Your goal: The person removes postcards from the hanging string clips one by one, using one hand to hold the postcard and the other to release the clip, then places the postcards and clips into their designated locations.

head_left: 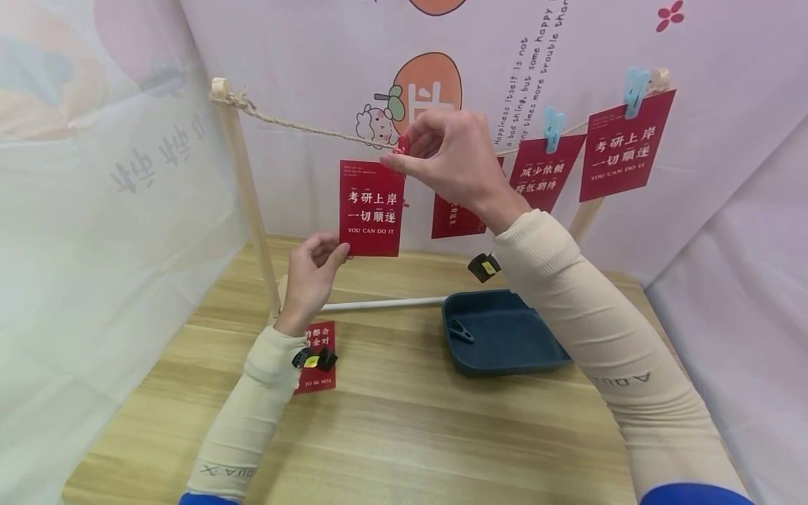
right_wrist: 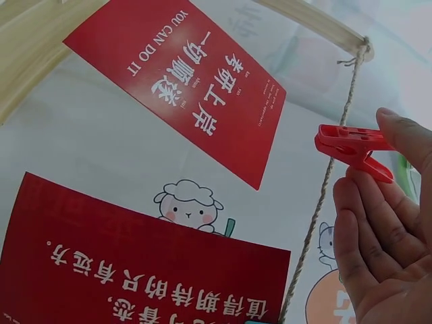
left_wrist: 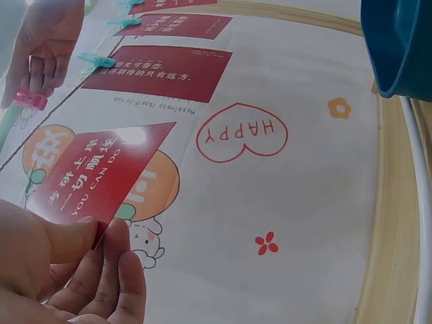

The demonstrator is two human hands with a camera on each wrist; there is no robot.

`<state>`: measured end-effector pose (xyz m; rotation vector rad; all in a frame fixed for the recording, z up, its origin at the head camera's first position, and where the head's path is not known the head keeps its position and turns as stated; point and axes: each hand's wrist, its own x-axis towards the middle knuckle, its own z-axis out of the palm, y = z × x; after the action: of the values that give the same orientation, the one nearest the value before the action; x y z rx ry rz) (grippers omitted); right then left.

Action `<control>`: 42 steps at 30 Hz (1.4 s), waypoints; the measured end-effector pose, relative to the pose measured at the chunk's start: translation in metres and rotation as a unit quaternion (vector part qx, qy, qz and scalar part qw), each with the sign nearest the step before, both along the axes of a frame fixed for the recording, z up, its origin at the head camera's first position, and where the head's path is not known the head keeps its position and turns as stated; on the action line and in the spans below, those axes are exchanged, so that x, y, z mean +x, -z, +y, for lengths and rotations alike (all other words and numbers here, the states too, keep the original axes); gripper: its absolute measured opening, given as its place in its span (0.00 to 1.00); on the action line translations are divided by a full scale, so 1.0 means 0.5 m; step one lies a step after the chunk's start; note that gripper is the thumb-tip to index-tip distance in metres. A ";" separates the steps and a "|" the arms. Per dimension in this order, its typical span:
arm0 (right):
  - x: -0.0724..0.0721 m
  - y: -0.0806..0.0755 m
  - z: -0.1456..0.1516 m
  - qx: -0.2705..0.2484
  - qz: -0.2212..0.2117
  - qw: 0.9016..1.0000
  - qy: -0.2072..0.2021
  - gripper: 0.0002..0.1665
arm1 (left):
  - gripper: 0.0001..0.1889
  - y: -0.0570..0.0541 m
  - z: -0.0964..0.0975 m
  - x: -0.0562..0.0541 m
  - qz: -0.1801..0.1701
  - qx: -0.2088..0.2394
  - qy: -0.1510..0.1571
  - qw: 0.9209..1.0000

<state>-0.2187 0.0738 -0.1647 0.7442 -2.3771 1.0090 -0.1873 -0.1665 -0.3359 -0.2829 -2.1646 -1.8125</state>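
Note:
My left hand [head_left: 314, 270] pinches a red card [head_left: 371, 210] by its lower left corner, thumb in front, and holds it upright below the rope [head_left: 297, 126]. With thumb and fingers, my right hand [head_left: 461, 158] grips a red clothespin [right_wrist: 351, 143] at the rope. In the right wrist view, the clothespin's handles are pinched, and the card's top edge is apart from both pin and rope. Farther right hang a red card [head_left: 550, 165], another red card [head_left: 625, 151] and a partly hidden red card [left_wrist: 162, 73], held by light blue clothespins [head_left: 553, 130].
A dark blue tray [head_left: 505, 358] with a dark clothespin [head_left: 461, 331] inside stands on the wooden table [head_left: 391, 435]. Behind it lies a white rod [head_left: 385, 304]. Another red card [head_left: 326, 379] lies under my left wrist. Wooden posts [head_left: 246, 189] carry the rope.

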 end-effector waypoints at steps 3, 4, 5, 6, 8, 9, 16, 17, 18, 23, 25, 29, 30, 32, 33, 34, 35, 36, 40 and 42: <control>0.000 0.007 0.004 -0.004 -0.011 1.000 0.001 0.21 | 0.14 0.001 0.001 0.000 -0.002 0.003 0.001 1.000; 0.000 0.010 0.005 -0.003 -0.014 1.000 0.001 0.21 | 0.14 0.002 0.001 0.000 -0.002 0.004 0.001 1.000; 0.000 0.013 0.007 -0.002 -0.015 1.000 0.003 0.22 | 0.14 0.002 0.001 0.000 -0.004 0.006 0.001 1.000; 0.001 0.016 0.008 0.000 -0.016 1.000 0.005 0.22 | 0.14 0.003 0.002 0.000 -0.005 0.006 0.001 1.000; 0.002 0.022 0.010 0.003 -0.018 1.000 0.006 0.22 | 0.14 0.004 0.003 0.000 -0.009 0.006 0.001 1.000; 0.003 0.025 0.012 0.005 -0.018 1.000 0.007 0.22 | 0.14 0.005 0.004 0.000 -0.011 0.006 0.001 1.000; 0.003 0.040 0.018 0.011 -0.026 1.000 0.004 0.22 | 0.13 0.009 0.005 0.002 -0.024 0.010 -0.002 1.000; 0.003 0.042 0.019 0.013 -0.029 0.999 0.006 0.22 | 0.13 0.009 0.005 0.002 -0.025 0.010 -0.001 1.000; 0.003 0.044 0.020 0.014 -0.032 0.999 0.006 0.22 | 0.14 0.009 0.005 0.002 -0.026 0.010 -0.001 1.000; 0.003 0.054 0.029 0.019 -0.037 0.999 0.007 0.22 | 0.14 0.007 0.006 0.001 -0.027 0.007 -0.002 1.000; 0.002 0.058 0.033 0.021 -0.033 0.999 0.007 0.22 | 0.15 0.005 0.007 0.001 -0.027 0.004 -0.003 1.000; 0.002 0.068 0.039 0.022 -0.028 0.999 0.002 0.21 | 0.15 0.002 0.008 0.001 -0.026 0.002 -0.003 1.000; 0.002 0.071 0.041 0.023 -0.029 0.999 0.001 0.21 | 0.15 0.002 0.008 0.001 -0.026 0.002 -0.003 1.000; 0.002 0.079 0.044 0.024 -0.032 0.999 0.000 0.21 | 0.14 0.003 0.008 0.002 -0.027 0.002 -0.005 1.000; 0.002 0.082 0.046 0.026 -0.034 0.999 0.000 0.20 | 0.14 0.004 0.008 0.002 -0.028 0.002 -0.006 1.000; 0.002 0.087 0.047 0.028 -0.038 0.999 0.002 0.20 | 0.14 0.004 0.008 0.002 -0.029 0.002 -0.006 1.000; 0.003 0.091 0.049 0.030 -0.042 0.999 0.006 0.20 | 0.14 0.006 0.008 0.002 -0.029 0.002 -0.005 1.000; 0.003 0.095 0.051 0.033 -0.047 0.998 0.010 0.20 | 0.15 0.007 0.008 0.002 -0.030 0.002 -0.005 1.000; 0.002 0.111 0.057 0.036 -0.066 0.997 0.019 0.21 | 0.14 0.010 0.007 0.006 -0.030 0.004 -0.004 1.000; 0.002 0.118 0.061 0.035 -0.070 0.997 0.023 0.22 | 0.14 0.011 0.007 0.009 -0.030 0.004 -0.006 1.000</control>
<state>-0.2176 0.1045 -0.2237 0.6602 -2.5495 0.9934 -0.1829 -0.1630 -0.3415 -0.2157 -2.1945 -1.8451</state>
